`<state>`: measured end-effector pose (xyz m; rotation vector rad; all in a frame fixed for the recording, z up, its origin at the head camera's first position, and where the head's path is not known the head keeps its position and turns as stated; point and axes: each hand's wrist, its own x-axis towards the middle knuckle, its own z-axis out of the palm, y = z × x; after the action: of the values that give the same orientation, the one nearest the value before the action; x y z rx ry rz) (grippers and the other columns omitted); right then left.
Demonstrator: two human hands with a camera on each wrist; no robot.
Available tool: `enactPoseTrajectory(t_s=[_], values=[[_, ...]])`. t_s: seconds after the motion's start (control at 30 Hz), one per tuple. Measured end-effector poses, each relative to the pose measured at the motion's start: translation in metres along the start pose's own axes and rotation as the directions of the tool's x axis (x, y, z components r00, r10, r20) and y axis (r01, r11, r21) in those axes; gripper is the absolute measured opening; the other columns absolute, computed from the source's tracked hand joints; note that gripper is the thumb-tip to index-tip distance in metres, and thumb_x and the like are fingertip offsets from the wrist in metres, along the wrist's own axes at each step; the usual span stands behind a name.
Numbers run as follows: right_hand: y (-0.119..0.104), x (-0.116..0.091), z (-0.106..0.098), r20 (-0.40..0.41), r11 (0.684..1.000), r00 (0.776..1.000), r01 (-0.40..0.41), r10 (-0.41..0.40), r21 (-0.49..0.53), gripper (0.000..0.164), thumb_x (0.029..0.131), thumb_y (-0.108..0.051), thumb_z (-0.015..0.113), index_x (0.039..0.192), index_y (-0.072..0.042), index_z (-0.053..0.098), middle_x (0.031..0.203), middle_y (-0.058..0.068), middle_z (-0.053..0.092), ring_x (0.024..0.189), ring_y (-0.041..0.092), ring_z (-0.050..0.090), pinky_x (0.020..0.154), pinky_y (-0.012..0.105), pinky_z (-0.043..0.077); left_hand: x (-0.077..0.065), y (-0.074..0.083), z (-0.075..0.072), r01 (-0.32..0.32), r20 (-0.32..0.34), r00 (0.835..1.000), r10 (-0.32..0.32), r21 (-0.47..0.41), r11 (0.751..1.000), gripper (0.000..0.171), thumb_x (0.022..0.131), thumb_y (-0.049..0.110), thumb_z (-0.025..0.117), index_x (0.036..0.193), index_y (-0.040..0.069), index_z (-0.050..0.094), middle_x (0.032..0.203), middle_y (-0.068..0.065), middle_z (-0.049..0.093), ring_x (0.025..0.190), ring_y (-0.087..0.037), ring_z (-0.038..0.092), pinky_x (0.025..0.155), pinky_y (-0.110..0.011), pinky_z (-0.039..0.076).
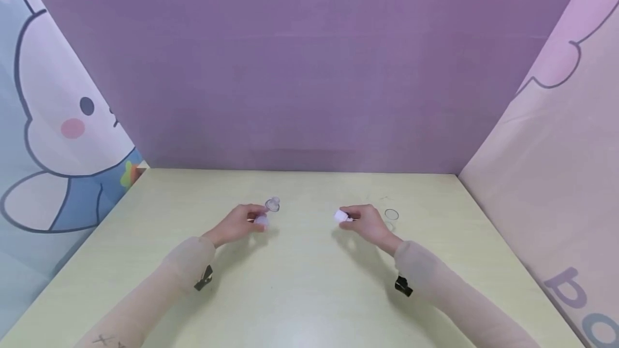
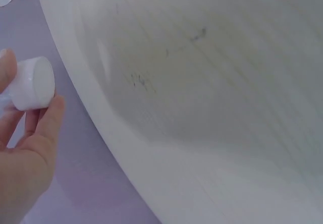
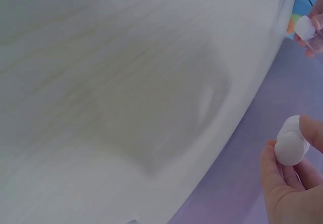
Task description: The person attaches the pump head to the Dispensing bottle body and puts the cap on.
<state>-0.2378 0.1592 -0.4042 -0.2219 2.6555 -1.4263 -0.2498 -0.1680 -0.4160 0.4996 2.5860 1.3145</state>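
Observation:
In the head view my left hand (image 1: 239, 224) is left of the middle, above the pale table. Its fingers and thumb hold a small container with a white cap (image 2: 35, 82) and a clear body (image 2: 5, 102). A clear piece with a round dark-edged rim (image 1: 272, 205) shows just past its fingertips. Across from it, my right hand (image 1: 368, 223) pinches a small white object (image 1: 342, 216). In the right wrist view this white object (image 3: 291, 148) shows two rounded ends, one behind the other, between thumb and fingers; I cannot tell its kind.
A thin dark ring shape (image 1: 391, 214) lies on the table (image 1: 300, 283) just right of my right hand, with faint marks nearby. A purple panel (image 1: 300, 69) stands along the back edge. Printed cloth walls (image 1: 546, 176) close off both sides.

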Motion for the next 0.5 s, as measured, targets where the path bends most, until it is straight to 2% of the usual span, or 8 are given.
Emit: enactPoseTrajectory(t_s=[0.23, 0.5], values=[[-0.003, -0.006, -0.010, 0.003, 0.999, 1.000, 0.025, -0.025, 0.023, 0.044, 0.079, -0.006, 0.069, 0.120, 0.000, 0.058, 0.118, 0.019, 0.060, 0.107, 0.029, 0.059, 0.082, 0.029, 0.051, -0.001, 0.002, 0.005, 0.019, 0.019, 1.000, -0.019, 0.002, 1.000, 0.044, 0.080, 0.009, 0.068, 0.121, -0.001, 0.056, 0.122, -0.017, 0.058, 0.115, -0.032, 0.053, 0.095, -0.040, 0.043], [-0.003, -0.014, -0.018, 0.012, 0.998, 1.000, 0.028, -0.029, 0.049, 0.043, 0.079, -0.008, 0.069, 0.120, 0.001, 0.058, 0.120, 0.019, 0.059, 0.109, 0.030, 0.058, 0.082, 0.030, 0.051, -0.003, 0.004, 0.011, 0.029, 0.006, 1.000, -0.029, -0.019, 0.999, 0.041, 0.077, 0.013, 0.072, 0.115, 0.002, 0.059, 0.114, -0.012, 0.061, 0.111, -0.030, 0.055, 0.093, -0.041, 0.044]])
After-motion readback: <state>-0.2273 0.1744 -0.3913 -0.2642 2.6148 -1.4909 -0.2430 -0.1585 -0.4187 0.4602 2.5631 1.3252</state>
